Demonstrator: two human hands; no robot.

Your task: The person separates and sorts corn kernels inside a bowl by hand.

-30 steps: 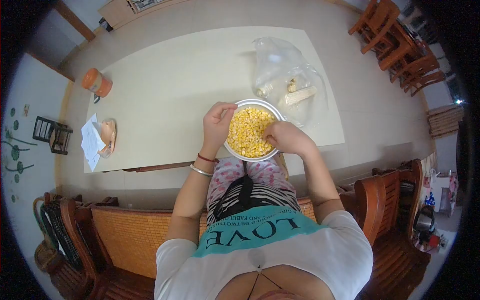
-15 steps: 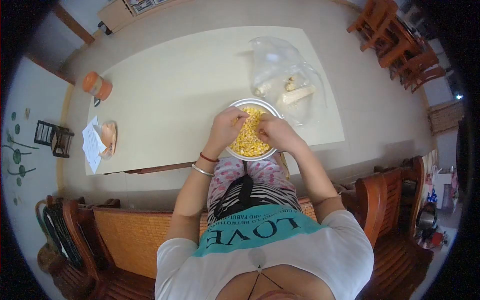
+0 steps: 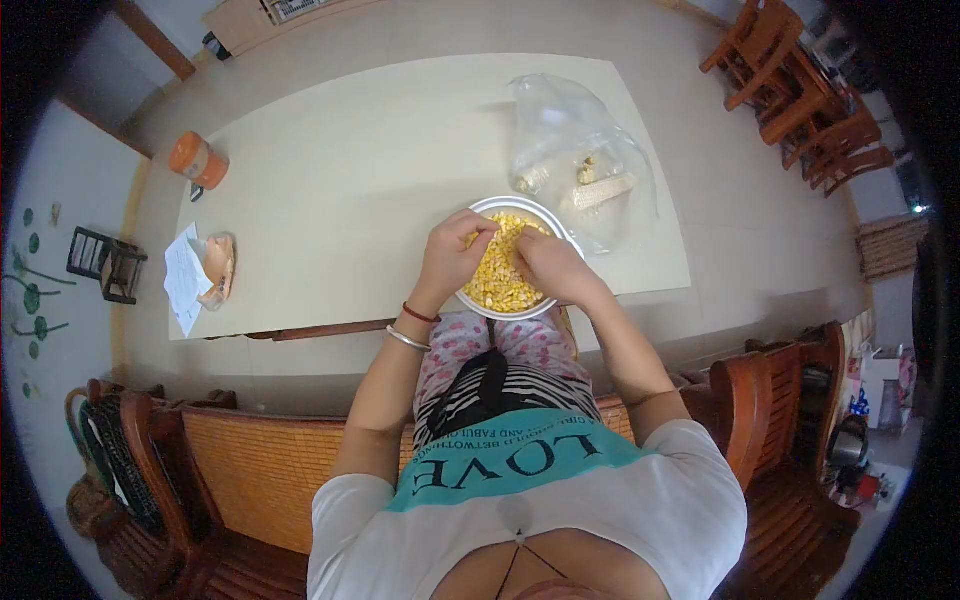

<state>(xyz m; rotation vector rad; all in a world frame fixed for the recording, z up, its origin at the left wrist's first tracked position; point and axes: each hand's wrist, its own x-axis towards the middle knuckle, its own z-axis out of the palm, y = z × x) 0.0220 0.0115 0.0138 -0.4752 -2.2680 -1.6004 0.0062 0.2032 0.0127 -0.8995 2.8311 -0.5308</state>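
Observation:
A round pot with a pale metal rim (image 3: 553,213) sits at the table's near edge, above my lap. Loose yellow corn kernels (image 3: 500,285) fill it. Over its left side is my left hand (image 3: 453,257), thumb and forefinger pinched together. Whatever lies between those fingertips is too small to make out. My right hand (image 3: 556,268) reaches in from the right with fingers curled down against the kernels; its fingertips are partly hidden. Beyond the pot, a clear plastic bag (image 3: 565,115) holds several stripped corn cobs (image 3: 604,191).
An orange canister (image 3: 198,160) stands at the table's left end. Papers (image 3: 184,275) and a wrapped package (image 3: 219,270) lie near the left corner. Behind me is a wooden bench (image 3: 250,480); wooden chairs (image 3: 800,100) stand at the far right.
The view has shifted slightly. My right hand's fingers are curled in a little more over the kernels, while my left hand keeps nearly the same pinch and place.

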